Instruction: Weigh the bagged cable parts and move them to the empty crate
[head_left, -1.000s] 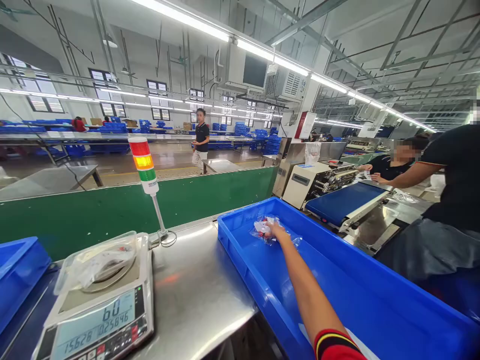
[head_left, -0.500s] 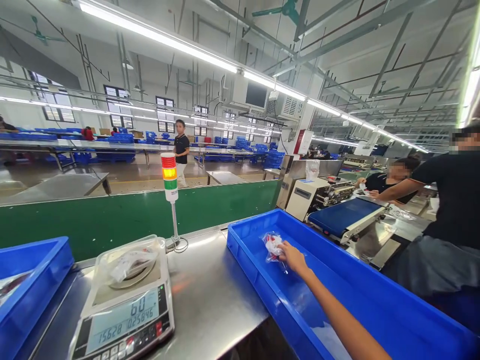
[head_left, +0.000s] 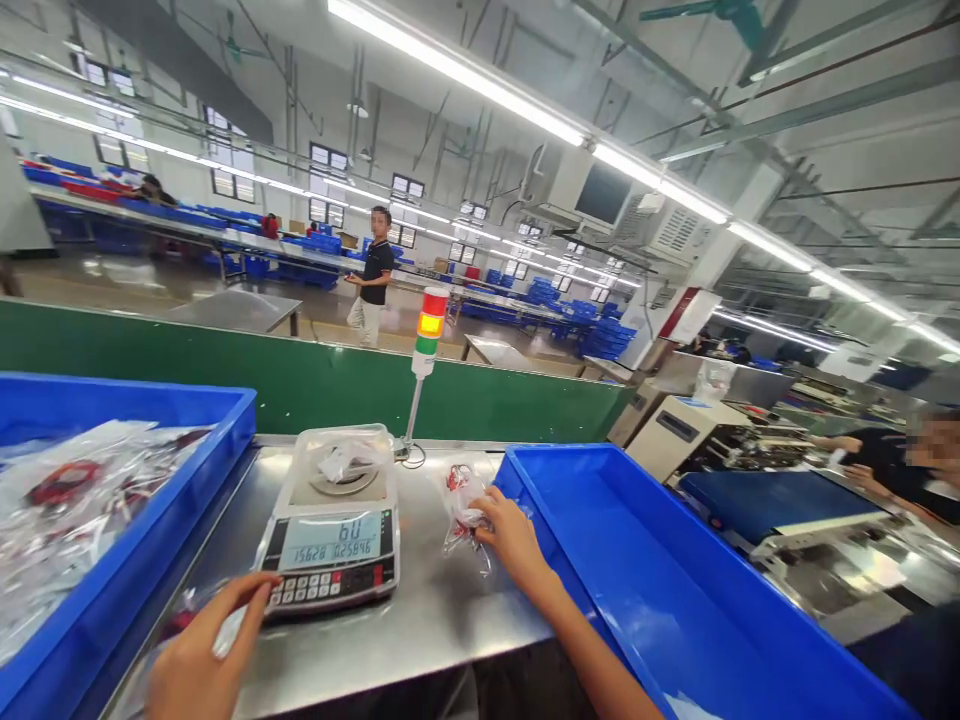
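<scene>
My right hand (head_left: 511, 532) is closed on a clear plastic bag (head_left: 463, 500) with red and white contents, above the steel table left of the right blue bin (head_left: 675, 560). At lower left is my left hand (head_left: 214, 640), slightly blurred, its fingertips by the keypad's left edge, a bag partly hidden beneath it. Whether its fingers grip this bag is unclear. Between the hands stands a scale (head_left: 330, 560) reading 60, with a small white bag (head_left: 346, 460) on its pan. Many clear bags (head_left: 67, 500) with red items fill the left blue bin (head_left: 247, 420).
A signal light (head_left: 429, 330) on a pole rises behind the scale, its amber section lit. A green partition (head_left: 337, 395) runs along the table's back. To the right are a conveyor machine (head_left: 780, 500) and a person's arms; another person (head_left: 375, 265) stands beyond the partition.
My right hand has carried the bag leftward out of the right bin to over the table. My left hand has come into view. The camera has turned left and tilted.
</scene>
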